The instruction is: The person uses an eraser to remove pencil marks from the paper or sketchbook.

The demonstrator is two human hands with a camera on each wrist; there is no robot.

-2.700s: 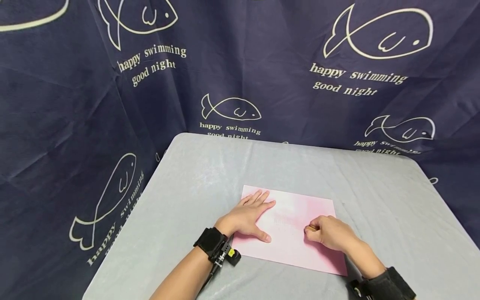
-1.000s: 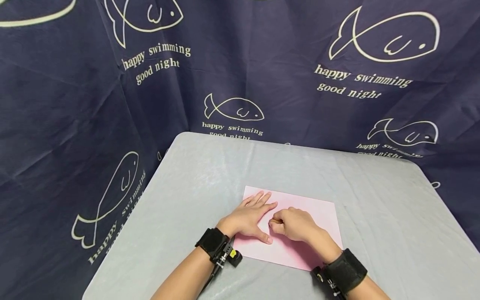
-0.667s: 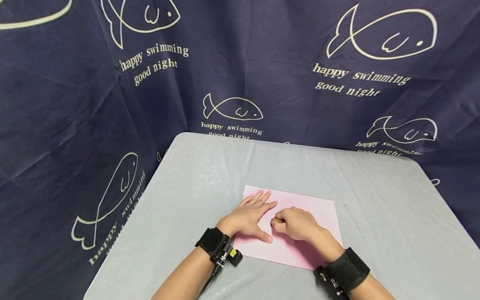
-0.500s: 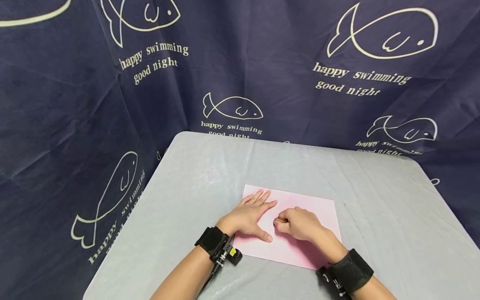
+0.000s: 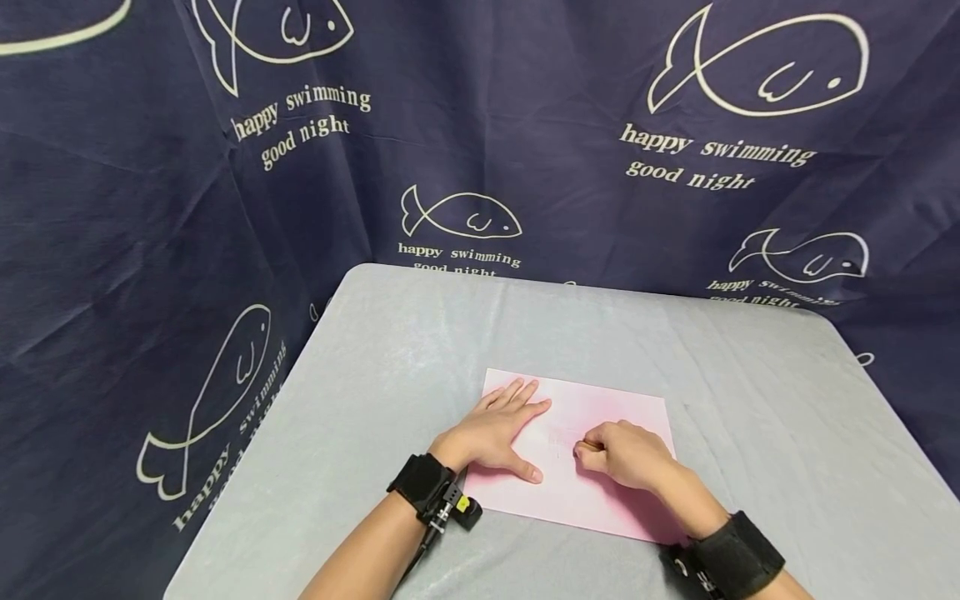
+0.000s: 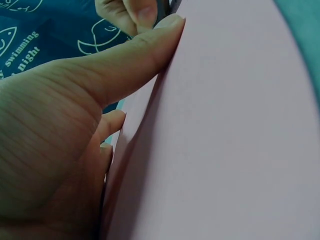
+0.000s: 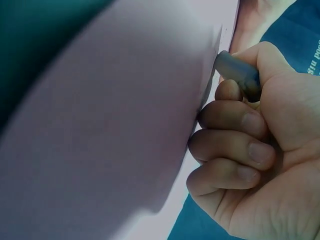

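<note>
A pale pink sheet of paper (image 5: 555,500) lies on the table, with faint thin marks near its middle. Flat on its left part rests my left hand (image 5: 491,433), fingers spread and thumb out to the side; the left wrist view shows that thumb (image 6: 125,65) against the sheet. Over the right half, my right hand (image 5: 633,454) pinches a small stubby block (image 7: 240,72) between thumb and forefinger, the other fingers curled. The block looks greyish in the right wrist view and brownish in the head view; one end is at the paper. Its exact kind cannot be told.
A light grey cloth covers the table (image 5: 420,333), whose rounded far corners show. Behind and to the left hangs a dark blue curtain (image 5: 570,167) printed with white fish and words. Black straps with small cameras sit on both wrists.
From the right side of the sheet, my right hand went left close to my left thumb, then slid back rightwards with the block. My left hand stays in place.
</note>
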